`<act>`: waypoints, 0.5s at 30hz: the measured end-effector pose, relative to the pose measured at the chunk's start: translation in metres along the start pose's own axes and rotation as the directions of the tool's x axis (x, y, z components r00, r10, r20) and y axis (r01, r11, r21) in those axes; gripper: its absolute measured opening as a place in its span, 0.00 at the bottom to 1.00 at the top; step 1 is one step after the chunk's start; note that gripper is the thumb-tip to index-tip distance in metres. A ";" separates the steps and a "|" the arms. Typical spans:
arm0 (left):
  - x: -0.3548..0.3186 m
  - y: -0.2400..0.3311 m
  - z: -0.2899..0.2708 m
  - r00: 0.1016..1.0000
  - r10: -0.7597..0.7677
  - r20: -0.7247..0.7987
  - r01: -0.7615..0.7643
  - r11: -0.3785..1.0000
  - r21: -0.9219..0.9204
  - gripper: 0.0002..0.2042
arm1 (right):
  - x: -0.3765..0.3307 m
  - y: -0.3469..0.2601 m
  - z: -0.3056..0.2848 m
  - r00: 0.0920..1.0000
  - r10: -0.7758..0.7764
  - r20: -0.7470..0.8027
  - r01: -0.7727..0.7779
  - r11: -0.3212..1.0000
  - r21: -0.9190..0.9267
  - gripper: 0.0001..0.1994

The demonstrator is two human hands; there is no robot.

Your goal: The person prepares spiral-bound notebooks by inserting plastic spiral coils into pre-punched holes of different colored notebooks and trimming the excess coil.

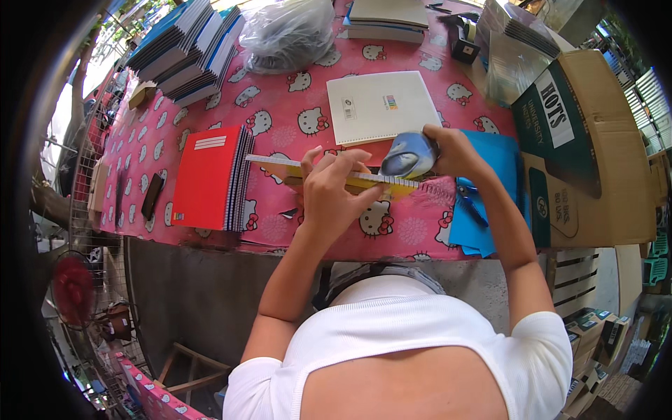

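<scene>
My left hand (334, 183) grips a thin yellow notebook (399, 187), tilted up so that mostly its edge shows. A loose wire coil (439, 189) sticks out past its right end. My right hand (455, 150) is closed on a rounded blue-grey object (408, 155) with a hollow-looking front, held just above that edge; its exact kind I cannot make out. Behind both hands lies a notebook with a white back cover (381, 105), and something red shows under its near edge. Blue sheets (493, 157) lie by my right wrist, with a dark blue hand tool (473, 207) on them.
Red notebooks (210, 175) are stacked at left beside a dark oblong object (152, 196). Farther back stand blue-edged notebook stacks (185, 52), a plastic bag (287, 35), pale notebooks (387, 19) and a tape dispenser (463, 42). A cardboard box (595, 140) borders the table's right side.
</scene>
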State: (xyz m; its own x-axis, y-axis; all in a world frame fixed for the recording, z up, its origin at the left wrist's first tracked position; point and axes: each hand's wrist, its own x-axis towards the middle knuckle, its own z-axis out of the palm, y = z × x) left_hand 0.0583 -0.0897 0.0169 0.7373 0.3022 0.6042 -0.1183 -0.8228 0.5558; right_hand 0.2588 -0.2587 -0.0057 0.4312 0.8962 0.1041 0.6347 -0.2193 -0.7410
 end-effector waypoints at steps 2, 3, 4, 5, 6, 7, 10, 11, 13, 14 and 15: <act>0.002 -0.002 -0.008 0.999 -0.018 -0.026 0.017 0.999 -0.039 0.20 | 0.007 -0.002 -0.001 0.996 0.045 -0.071 -0.049 0.997 -0.053 0.23; 0.004 -0.003 -0.018 0.998 -0.046 -0.040 0.043 0.995 -0.085 0.20 | 0.005 -0.006 0.004 0.992 -0.085 -0.097 0.094 0.991 0.098 0.23; 0.007 -0.001 -0.019 0.998 -0.046 -0.032 0.043 0.995 -0.089 0.20 | 0.003 0.001 0.010 0.992 -0.077 -0.100 0.087 0.991 0.100 0.23; 0.009 0.002 -0.019 0.999 -0.042 0.009 0.043 0.993 -0.106 0.18 | 0.002 0.011 0.020 1.000 -0.021 -0.012 0.022 0.995 0.094 0.23; 0.012 0.003 -0.018 0.998 -0.036 0.051 0.042 0.992 -0.123 0.17 | 0.000 0.021 0.026 0.997 0.036 0.074 -0.042 0.996 0.083 0.23; 0.007 -0.001 -0.013 0.997 0.023 0.079 -0.018 0.998 -0.064 0.15 | 0.004 0.010 0.021 0.996 0.092 0.007 -0.085 0.943 -0.322 0.20; -0.007 0.000 0.001 0.996 0.083 0.014 -0.083 0.996 0.020 0.13 | -0.005 0.010 0.003 0.998 0.064 0.017 -0.062 0.795 0.604 0.18; -0.007 0.000 0.001 0.995 0.094 -0.012 -0.093 0.992 0.080 0.13 | -0.011 0.012 0.003 0.993 0.076 0.091 -0.118 0.538 0.835 0.19; -0.004 0.000 -0.003 0.997 0.076 0.028 -0.078 0.993 0.092 0.14 | -0.018 0.003 0.001 0.987 0.069 0.146 -0.156 0.645 0.748 0.20; -0.005 0.000 -0.004 0.996 0.061 0.069 -0.068 0.992 0.106 0.14 | -0.019 -0.004 0.003 0.989 0.047 0.141 -0.097 0.925 0.368 0.21; -0.008 -0.002 -0.004 0.995 0.059 0.078 -0.067 0.993 0.102 0.14 | -0.012 0.004 0.012 0.991 0.111 0.071 -0.114 0.992 0.046 0.24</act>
State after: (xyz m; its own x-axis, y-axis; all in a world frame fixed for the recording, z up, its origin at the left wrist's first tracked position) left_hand 0.0500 -0.0890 0.0129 0.7786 0.2146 0.5896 -0.0988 -0.8860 0.4530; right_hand 0.2479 -0.2658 -0.0180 0.4524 0.8915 -0.0262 0.5512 -0.3026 -0.7775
